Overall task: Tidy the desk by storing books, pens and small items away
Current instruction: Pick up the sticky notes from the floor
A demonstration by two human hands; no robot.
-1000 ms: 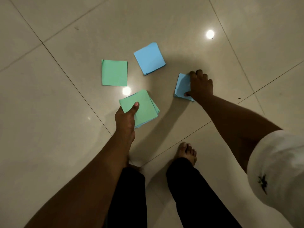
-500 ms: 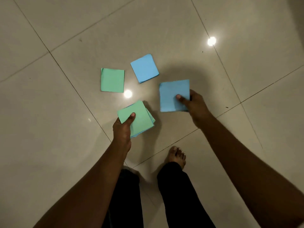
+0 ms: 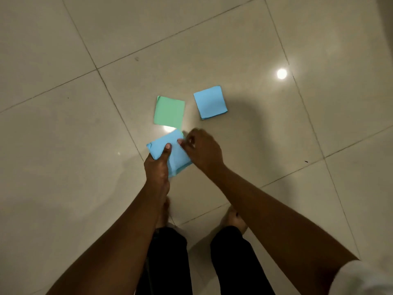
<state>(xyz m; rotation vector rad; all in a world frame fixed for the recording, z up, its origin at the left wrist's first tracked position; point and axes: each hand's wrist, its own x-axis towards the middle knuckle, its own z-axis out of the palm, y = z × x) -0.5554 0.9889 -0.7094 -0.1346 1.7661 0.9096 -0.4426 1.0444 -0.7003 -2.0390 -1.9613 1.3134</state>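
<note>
**Blue sheet added to the held pile, two squares left on the floor**

Nearest in, a bare foot (image 3: 234,218) is planted on the tiled floor (image 3: 85,167). Just past it the paper stack (image 3: 170,154) is gripped by the left hand (image 3: 157,167) with the thumb laid across the top. Its right edge is pinched by the curled fingers of the right hand (image 3: 202,150). Half a second ago a green top was showing and the blue sheet was carried separately in the right hand. That sheet has now been laid on top, so one more piece is gathered. Further out, a green square (image 3: 169,112) and a blue square (image 3: 210,102) are left flat on the tiles, near each other but apart, and probably get picked up next.
</note>
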